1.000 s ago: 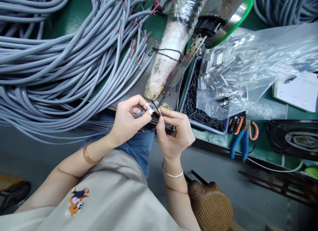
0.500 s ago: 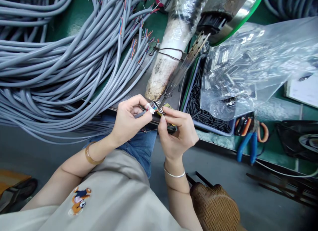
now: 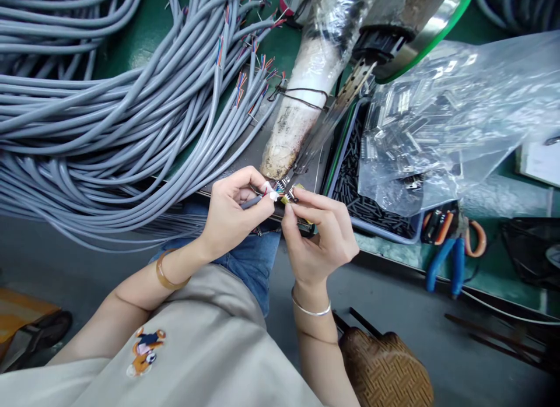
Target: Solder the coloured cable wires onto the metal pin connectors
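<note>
My left hand (image 3: 238, 206) is closed around the end of a grey cable (image 3: 251, 202), with white-wrapped fingertips pinching its fanned-out coloured wires (image 3: 280, 192). These wires meet a small metal connector (image 3: 286, 186) with a row of pins. My right hand (image 3: 321, 232) pinches the connector's near edge between thumb and forefinger; fingers hide part of it. Right above the connector is the tip of a soldering iron (image 3: 335, 112), fixed with its perforated metal shaft pointing down. Beside it slants a white, plastic-wrapped tube (image 3: 297, 98) with a scorched end.
Bundles of grey cables (image 3: 109, 109) with stripped ends cover the left of the bench. On the right, a bin (image 3: 343, 139) holds small black tubes, partly under a clear bag (image 3: 411, 144) of metal parts. Pliers (image 3: 457, 261) lie at the bench edge. A woven stool (image 3: 389, 366) stands below.
The whole view has shifted slightly, so everything sits a little further right. The fingers of my right hand have shifted slightly at the connector; my left hand keeps its pinch.
</note>
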The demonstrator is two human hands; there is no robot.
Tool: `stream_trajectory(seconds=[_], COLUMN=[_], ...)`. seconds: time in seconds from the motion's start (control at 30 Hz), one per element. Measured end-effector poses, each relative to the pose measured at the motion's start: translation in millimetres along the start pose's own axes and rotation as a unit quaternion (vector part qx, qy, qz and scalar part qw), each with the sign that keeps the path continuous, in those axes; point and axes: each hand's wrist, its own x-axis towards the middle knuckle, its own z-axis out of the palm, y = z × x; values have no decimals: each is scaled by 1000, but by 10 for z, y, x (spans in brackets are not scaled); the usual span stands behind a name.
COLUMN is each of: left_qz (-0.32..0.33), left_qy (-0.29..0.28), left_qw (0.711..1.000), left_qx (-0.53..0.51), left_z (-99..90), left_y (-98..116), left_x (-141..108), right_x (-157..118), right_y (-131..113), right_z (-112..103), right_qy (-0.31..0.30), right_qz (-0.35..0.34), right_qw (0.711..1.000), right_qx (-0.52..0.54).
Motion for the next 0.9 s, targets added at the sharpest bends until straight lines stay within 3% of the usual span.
stream_trajectory(seconds=[0.47, 0.9], left_qz=[-43, 19], left_qy=[-24, 0], left_qw=[998, 1000], left_qx=[-42, 14], left_z=[-33, -5], left_y=[-45, -12], left_x=[-6, -2], right_x=[-23, 71], right_y=[-6, -21], right_z=[-1, 24], right_qy=[3, 12], right_qz=[0, -11], right_qw=[1000, 1000], right_qx=[1, -20])
